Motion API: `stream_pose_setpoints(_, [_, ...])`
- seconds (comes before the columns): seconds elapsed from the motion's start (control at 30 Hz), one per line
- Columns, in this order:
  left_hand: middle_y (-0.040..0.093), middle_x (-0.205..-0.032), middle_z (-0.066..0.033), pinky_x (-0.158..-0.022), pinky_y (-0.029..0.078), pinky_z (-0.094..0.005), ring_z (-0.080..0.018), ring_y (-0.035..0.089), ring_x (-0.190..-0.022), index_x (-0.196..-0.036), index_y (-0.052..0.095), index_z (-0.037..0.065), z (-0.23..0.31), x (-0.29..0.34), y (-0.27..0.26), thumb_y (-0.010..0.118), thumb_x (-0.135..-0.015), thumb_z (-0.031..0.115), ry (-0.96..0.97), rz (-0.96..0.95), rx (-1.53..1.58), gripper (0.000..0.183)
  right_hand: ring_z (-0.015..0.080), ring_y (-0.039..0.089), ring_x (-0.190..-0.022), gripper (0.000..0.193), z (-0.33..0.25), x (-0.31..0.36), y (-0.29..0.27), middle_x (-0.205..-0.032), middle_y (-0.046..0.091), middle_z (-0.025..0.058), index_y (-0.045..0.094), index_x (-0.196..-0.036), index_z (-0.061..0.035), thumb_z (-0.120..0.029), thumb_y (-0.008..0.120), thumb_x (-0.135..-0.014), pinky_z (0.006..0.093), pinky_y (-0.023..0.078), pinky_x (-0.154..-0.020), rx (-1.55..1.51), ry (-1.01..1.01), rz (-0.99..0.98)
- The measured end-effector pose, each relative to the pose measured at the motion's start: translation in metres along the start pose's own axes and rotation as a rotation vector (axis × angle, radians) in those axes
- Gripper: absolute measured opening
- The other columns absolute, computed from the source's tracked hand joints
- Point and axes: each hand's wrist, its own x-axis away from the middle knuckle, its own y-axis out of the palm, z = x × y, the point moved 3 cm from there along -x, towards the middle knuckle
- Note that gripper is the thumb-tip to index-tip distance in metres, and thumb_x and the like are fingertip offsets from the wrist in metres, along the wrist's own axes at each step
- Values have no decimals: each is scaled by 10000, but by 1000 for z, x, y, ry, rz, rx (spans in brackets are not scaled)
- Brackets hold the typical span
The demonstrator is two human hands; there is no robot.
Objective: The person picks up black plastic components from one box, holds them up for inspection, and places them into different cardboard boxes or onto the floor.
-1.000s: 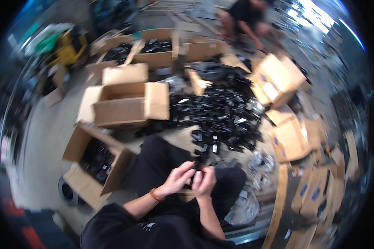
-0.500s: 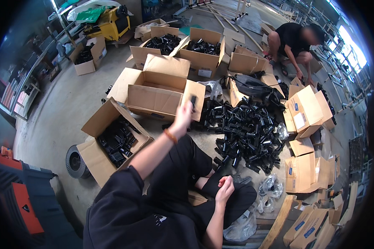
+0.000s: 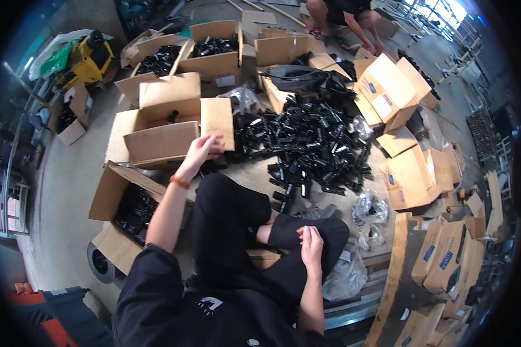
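My left hand (image 3: pixel 201 151), an orange-brown bracelet on its wrist, is open and holds nothing, its fingers stretched toward the side flap of an open cardboard box (image 3: pixel 162 144). Inside that box's opening is one short black tubular part (image 3: pixel 172 116); whether it is falling or lying there I cannot tell. My right hand (image 3: pixel 311 242) is loosely closed over my folded leg, with nothing visible in it. In front of me spreads a large pile of glossy black tubular parts (image 3: pixel 315 144).
Another box (image 3: pixel 107 194) with black parts stands at left, beside a grey reel (image 3: pixel 101 263). Filled boxes (image 3: pixel 220 72) line the back. A black bag (image 3: pixel 307 78) lies behind the pile. Plastic bags (image 3: pixel 369 214) and opened cartons (image 3: pixel 411 179) are at right. Another person (image 3: pixel 350 20) crouches far right.
The black part has left my left hand and is now at the box's opening. My left hand has opened. The view has shifted, and my right hand stays by my leg, its fist loosened.
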Motion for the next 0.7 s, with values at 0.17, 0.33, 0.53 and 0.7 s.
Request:
stream_pose_setpoints(0.17, [679, -675, -59, -618, 483, -254, -103, 631, -658, -725, 689, 4, 62, 105, -68, 511, -1010, 406, 248, 301, -435, 524, 123, 593, -684, 294, 7, -12, -17, -805, 640, 56, 631, -898, -3, -208, 466, -1030, 268, 482, -625, -109, 103, 25])
stream_pose_setpoints(0.33, [618, -609, -40, -471, 456, -252, -120, 584, -501, -740, 649, 32, 4, 197, -257, 438, -1029, 343, -239, 763, -786, 475, 80, 601, -733, 279, -2, -46, 28, -853, 671, 28, 637, -962, -22, -254, 496, -1027, 242, 492, -644, -244, 147, -175])
stream_pose_setpoints(0.53, [577, -1224, -256, -994, 452, -423, -386, 531, -1173, -1284, 585, 42, -155, 254, -276, 646, -856, 532, -439, 156, -1131, 653, 114, 640, -765, 210, -96, -58, 149, -858, 678, 47, 632, -998, -16, -213, 560, -990, 275, 524, -708, -211, -92, -608])
stream_pose_setpoints(0.7, [380, -1433, -204, -974, 438, -524, -403, 430, -1277, -1336, 519, 157, -176, 279, -198, 758, -761, 427, -518, 600, -1158, 679, 286, 648, -805, 138, -199, -7, 261, -889, 652, 130, 636, -946, -12, -144, 606, -922, 360, 511, -734, -53, -669, -811])
